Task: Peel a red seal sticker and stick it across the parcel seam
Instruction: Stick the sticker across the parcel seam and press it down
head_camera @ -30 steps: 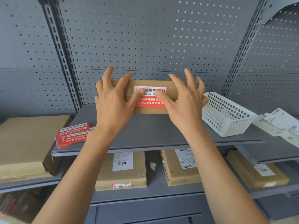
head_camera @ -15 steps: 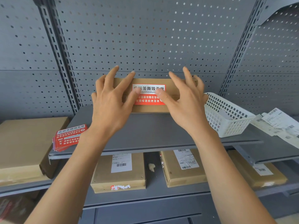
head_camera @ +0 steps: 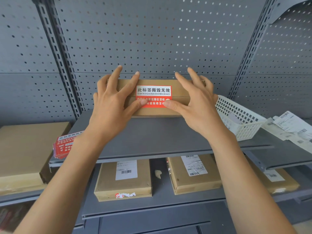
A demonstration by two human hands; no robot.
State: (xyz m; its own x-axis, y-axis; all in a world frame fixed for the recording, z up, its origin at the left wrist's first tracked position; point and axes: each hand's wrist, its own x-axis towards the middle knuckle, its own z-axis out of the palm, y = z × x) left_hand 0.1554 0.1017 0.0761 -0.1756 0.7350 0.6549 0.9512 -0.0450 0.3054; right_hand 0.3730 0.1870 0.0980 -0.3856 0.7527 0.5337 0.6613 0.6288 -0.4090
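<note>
A brown cardboard parcel (head_camera: 179,86) stands on its long edge at the back of the grey shelf (head_camera: 155,137), its seam running level across the front face. A red and white seal sticker (head_camera: 154,96) lies across that seam. My left hand (head_camera: 111,105) rests on the parcel's left part, fingers spread, thumb tip pressing the sticker's lower left corner. My right hand (head_camera: 197,103) rests on the right part, thumb tip on the sticker's lower right corner. Neither hand grips anything.
A stack of red seal stickers (head_camera: 65,146) lies at the shelf's left front edge. A white plastic basket (head_camera: 239,122) sits right of the parcel, with loose shipping labels (head_camera: 290,127) beyond it. Labelled parcels (head_camera: 125,179) lie on the lower shelf, and a large box (head_camera: 23,149) at left.
Both thumbs slid down from the sticker's middle to its lower corners and apart, uncovering its text. The view shifted slightly; the parcel stayed in place.
</note>
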